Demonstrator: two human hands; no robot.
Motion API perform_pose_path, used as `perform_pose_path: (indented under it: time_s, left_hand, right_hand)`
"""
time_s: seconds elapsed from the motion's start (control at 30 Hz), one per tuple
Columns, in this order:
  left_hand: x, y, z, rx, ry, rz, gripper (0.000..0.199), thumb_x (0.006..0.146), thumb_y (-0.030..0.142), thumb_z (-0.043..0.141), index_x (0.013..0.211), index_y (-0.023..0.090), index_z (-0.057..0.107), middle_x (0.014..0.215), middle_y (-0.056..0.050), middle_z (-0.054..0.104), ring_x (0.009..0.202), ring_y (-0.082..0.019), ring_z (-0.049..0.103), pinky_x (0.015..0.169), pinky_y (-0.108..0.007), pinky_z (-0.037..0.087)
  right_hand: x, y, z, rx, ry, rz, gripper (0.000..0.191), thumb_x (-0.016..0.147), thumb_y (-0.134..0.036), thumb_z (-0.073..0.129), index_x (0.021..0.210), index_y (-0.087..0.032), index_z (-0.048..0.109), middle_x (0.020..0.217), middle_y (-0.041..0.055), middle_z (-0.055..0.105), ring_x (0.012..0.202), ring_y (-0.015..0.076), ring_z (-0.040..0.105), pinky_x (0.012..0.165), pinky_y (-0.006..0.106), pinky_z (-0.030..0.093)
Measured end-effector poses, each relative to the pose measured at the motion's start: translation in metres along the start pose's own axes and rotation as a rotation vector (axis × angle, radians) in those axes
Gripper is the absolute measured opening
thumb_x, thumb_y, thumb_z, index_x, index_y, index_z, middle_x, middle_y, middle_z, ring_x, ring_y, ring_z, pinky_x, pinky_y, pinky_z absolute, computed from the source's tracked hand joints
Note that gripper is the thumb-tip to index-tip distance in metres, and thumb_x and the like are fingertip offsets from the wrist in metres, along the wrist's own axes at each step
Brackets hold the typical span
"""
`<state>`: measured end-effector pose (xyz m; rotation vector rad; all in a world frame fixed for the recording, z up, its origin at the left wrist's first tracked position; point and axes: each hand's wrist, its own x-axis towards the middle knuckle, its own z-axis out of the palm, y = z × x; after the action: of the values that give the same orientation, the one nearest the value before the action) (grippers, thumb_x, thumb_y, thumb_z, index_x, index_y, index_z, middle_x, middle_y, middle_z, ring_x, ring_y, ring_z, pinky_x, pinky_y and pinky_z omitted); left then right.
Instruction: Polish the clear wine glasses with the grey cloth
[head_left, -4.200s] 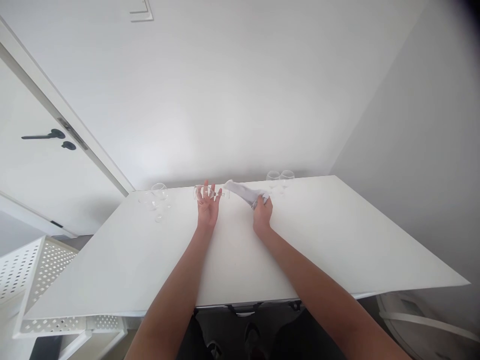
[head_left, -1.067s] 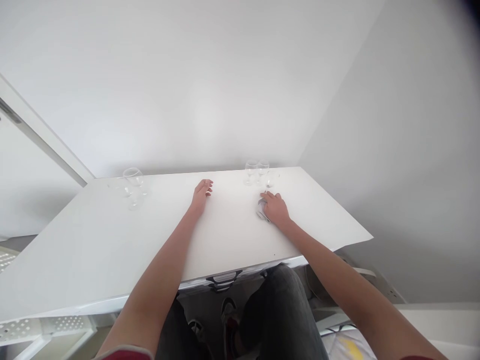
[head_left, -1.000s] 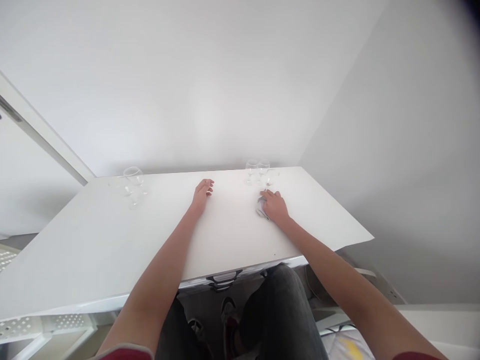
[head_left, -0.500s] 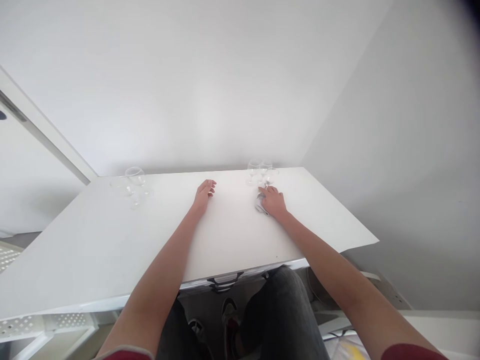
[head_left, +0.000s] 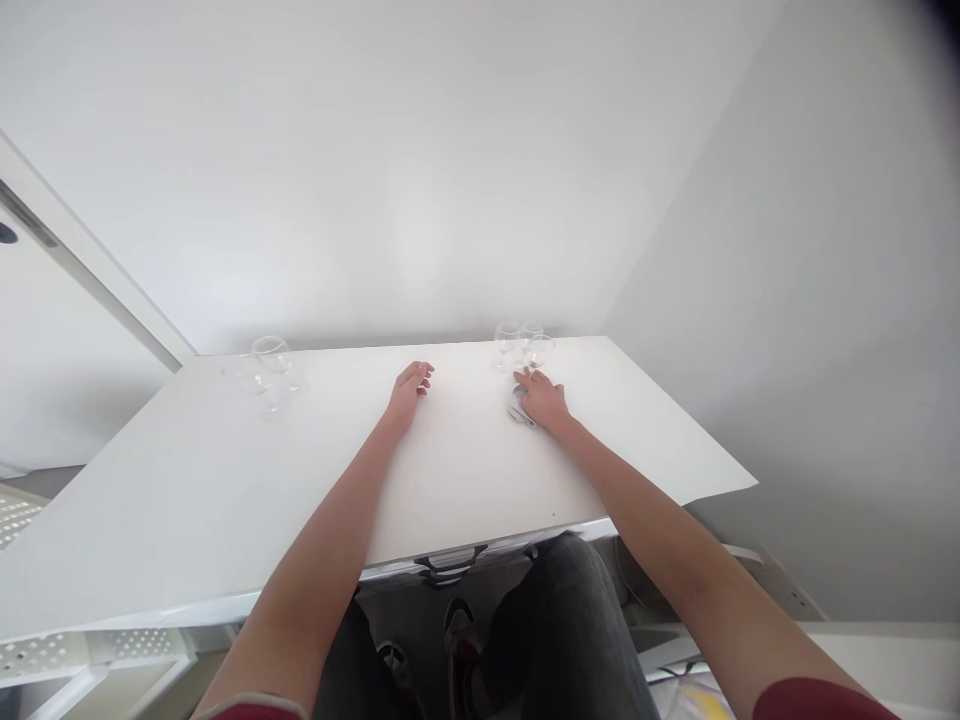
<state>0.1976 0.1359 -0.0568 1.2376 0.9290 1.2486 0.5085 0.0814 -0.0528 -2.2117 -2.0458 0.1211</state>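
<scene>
My right hand (head_left: 545, 400) is on a crumpled greyish cloth (head_left: 519, 411), its fingers bent over the cloth and partly hiding it. Just beyond those fingertips stands a close group of clear stemmed glasses (head_left: 507, 338). My left hand (head_left: 412, 388) rests on the white table with nothing in it, fingers slightly curled and apart. Farther left, more clear stemmed glasses (head_left: 271, 353) stand together. Their outlines are faint against the white surface.
The white table (head_left: 465, 480) meets a white wall (head_left: 412, 180) at its far edge. A grey wall (head_left: 847, 300) rises on the right. Dark handles (head_left: 450, 568) show below the front edge, above my legs. White perforated baskets (head_left: 142, 640) are under the table's left side.
My right hand and the cloth have shifted very slightly left. My left hand stays where it was, and the glasses stand as before.
</scene>
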Motion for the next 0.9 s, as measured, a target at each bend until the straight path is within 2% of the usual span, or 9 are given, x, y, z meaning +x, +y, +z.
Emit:
perform_pose_path:
  time_s: [0.17,0.33,0.53,0.77,0.9]
  left_hand:
    - [-0.001,0.002,0.0,-0.009,-0.006,-0.001,0.036,0.093,0.058,0.065,0.09,0.022,0.071,0.101,-0.006,0.059,0.079,-0.014,0.054,0.068,-0.028,0.043]
    - [0.001,0.0,0.0,-0.003,0.001,-0.003,0.036,0.092,0.058,0.065,0.09,0.022,0.071,0.1,-0.007,0.06,0.078,-0.014,0.055,0.067,-0.028,0.043]
    - [0.001,-0.001,0.0,0.016,-0.012,0.01,0.038,0.092,0.059,0.064,0.09,0.022,0.072,0.102,-0.007,0.061,0.079,-0.015,0.056,0.067,-0.029,0.044]
    - [0.002,-0.002,0.0,0.019,-0.018,0.008,0.041,0.091,0.063,0.064,0.09,0.022,0.072,0.102,-0.007,0.061,0.079,-0.014,0.056,0.067,-0.028,0.044]
    - [0.002,-0.003,0.0,0.008,-0.015,0.012,0.04,0.09,0.062,0.066,0.089,0.022,0.072,0.102,-0.007,0.061,0.079,-0.014,0.056,0.066,-0.027,0.044]
  right_hand:
    - [-0.002,0.001,-0.001,0.005,0.002,0.006,0.065,0.096,-0.017,0.032,0.159,-0.025,0.047,0.166,0.0112,0.045,0.154,0.0256,0.035,0.109,0.05,0.038]
    - [-0.017,0.005,-0.001,0.015,0.017,-0.002,0.065,0.096,-0.015,0.034,0.159,-0.026,0.049,0.168,0.0091,0.044,0.154,0.0246,0.037,0.112,0.049,0.037]
    - [-0.049,0.014,-0.001,-0.009,0.03,-0.054,0.067,0.095,-0.013,0.037,0.16,-0.024,0.047,0.17,0.0069,0.042,0.156,0.0225,0.037,0.123,0.048,0.031]
    - [-0.097,0.026,0.0,-0.01,0.027,-0.066,0.07,0.094,-0.01,0.037,0.162,-0.024,0.046,0.172,0.0057,0.038,0.158,0.0257,0.035,0.127,0.052,0.028]
    - [-0.108,0.03,0.001,-0.002,0.014,-0.074,0.07,0.094,-0.01,0.037,0.162,-0.024,0.046,0.173,0.0046,0.037,0.159,0.026,0.033,0.128,0.051,0.027]
